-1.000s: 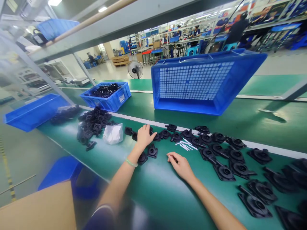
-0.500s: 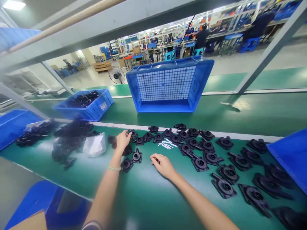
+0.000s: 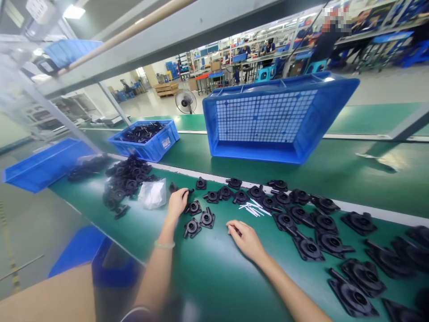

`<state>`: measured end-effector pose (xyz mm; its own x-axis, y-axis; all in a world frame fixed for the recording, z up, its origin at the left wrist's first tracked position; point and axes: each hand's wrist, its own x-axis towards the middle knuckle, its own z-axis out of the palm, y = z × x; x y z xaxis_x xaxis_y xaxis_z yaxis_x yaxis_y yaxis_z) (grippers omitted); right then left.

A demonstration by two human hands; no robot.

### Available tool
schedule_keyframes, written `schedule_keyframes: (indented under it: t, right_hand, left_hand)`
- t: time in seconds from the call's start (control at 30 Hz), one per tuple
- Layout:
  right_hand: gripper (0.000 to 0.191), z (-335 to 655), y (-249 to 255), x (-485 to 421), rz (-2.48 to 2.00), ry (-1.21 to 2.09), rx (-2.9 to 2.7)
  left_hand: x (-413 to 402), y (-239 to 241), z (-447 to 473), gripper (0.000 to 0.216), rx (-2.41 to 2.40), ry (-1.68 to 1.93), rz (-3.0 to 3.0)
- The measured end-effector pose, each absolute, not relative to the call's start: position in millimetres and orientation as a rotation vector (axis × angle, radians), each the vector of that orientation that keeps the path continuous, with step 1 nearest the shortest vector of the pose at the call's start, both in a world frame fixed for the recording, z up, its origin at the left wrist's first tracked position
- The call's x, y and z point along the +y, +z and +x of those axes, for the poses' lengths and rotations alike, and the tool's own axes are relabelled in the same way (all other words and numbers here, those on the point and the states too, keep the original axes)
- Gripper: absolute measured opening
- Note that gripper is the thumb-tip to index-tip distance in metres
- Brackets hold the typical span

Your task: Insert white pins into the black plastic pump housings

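Note:
Many black round plastic parts (image 3: 284, 219) lie spread over the green belt (image 3: 217, 273). My left hand (image 3: 177, 202) reaches forward, fingers curled down on a black part at the left end of the spread. A trio of the same parts (image 3: 199, 218) lies just right of that hand. My right hand (image 3: 246, 239) rests on the belt nearer me, fingers curled, with something small and dark I cannot make out under them. A bunch of thin white sticks (image 3: 253, 208) lies beyond my right hand.
A large blue mesh crate (image 3: 278, 116) stands tipped on the far belt. A smaller blue bin (image 3: 145, 141) holds black parts. A heap of black parts (image 3: 125, 181) and a clear plastic bag (image 3: 152, 194) lie left. A cardboard box (image 3: 50, 295) sits at lower left. People work in the background.
My left hand drew back to the left along the row of parts and closed on one at the left end. My right hand stayed in place. The camera swung about.

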<state>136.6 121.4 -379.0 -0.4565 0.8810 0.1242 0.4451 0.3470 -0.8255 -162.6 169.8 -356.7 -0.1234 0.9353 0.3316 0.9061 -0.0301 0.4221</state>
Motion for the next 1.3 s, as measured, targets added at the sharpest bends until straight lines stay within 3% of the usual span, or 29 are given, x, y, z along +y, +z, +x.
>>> schedule_keyframes:
  t: [0.27,0.5,0.8,1.3]
  right_hand:
    - [0.024,137.2,-378.8,119.7,-1.167,1.007,-2.037]
    - [0.026,135.1,-374.3,119.5,-1.165,1.001,-2.047]
    - [0.027,137.2,-374.3,118.5,-1.168,1.01,-2.042]
    - [0.028,138.4,-377.1,120.1,-1.168,0.988,-2.068]
  left_hand:
    - [168.9,-356.0,-161.9,0.026,2.309,1.065,1.895]
    - [172.1,-364.3,-184.1,0.046,2.579,1.161,1.582]
    - [174.6,-372.8,-197.2,0.022,2.566,1.052,1.321]
    - [168.6,-370.5,-213.0,0.029,2.454,1.233,1.207]
